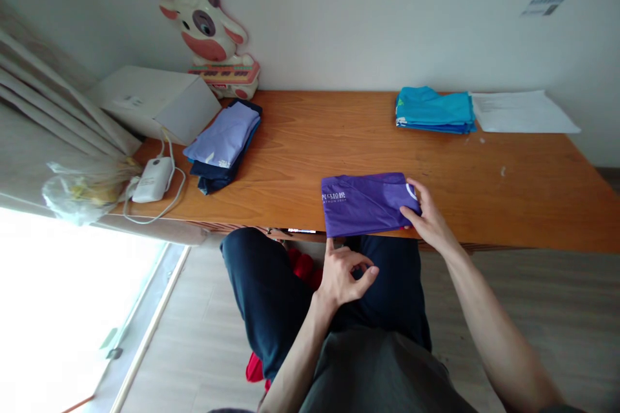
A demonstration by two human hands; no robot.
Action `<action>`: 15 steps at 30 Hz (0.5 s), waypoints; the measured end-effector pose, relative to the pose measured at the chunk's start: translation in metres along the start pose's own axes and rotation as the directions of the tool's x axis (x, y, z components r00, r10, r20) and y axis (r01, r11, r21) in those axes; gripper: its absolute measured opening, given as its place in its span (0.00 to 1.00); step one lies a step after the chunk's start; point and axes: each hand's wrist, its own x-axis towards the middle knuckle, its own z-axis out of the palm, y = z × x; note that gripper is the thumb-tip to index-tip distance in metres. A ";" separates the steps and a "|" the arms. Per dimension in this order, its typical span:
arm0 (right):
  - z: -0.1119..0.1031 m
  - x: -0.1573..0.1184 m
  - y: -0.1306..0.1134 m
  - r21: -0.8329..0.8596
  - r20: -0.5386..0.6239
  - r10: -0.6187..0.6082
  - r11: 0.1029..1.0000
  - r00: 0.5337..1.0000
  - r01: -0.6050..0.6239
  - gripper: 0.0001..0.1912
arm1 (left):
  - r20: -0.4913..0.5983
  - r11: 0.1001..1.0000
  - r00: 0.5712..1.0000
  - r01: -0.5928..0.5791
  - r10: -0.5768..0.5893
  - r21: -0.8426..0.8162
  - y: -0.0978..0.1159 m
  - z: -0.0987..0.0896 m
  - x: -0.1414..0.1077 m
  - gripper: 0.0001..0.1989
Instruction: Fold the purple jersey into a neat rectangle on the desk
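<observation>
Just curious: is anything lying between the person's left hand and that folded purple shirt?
Nothing visible. The left hand hovers just below the table edge, beside the folded purple shirt; the right hand already rests on it.

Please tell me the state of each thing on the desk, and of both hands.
purple shirt: folded, flat at desk edge
right hand: open, resting on purple shirt
left hand: loosely curled, holding nothing, below the desk edge
blue shirts: folded, stacked
lilac shirt: folded, on navy clothes
white box: closed
papers: lying flat
</observation>
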 end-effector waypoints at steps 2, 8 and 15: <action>0.001 0.001 0.003 -0.056 -0.052 -0.029 0.998 0.998 0.026 0.35 | 0.005 1.000 1.000 -0.009 0.009 0.010 -0.001 -0.001 0.000 0.23; 0.007 0.003 0.002 -0.087 -0.126 -0.056 0.995 0.990 0.045 0.39 | 0.012 0.999 1.000 -0.024 0.024 0.035 -0.003 -0.007 -0.003 0.23; 0.005 0.002 -0.017 -0.088 -0.109 -0.057 0.995 0.992 0.047 0.25 | 0.016 0.998 1.000 -0.023 0.022 0.053 -0.006 -0.007 0.002 0.22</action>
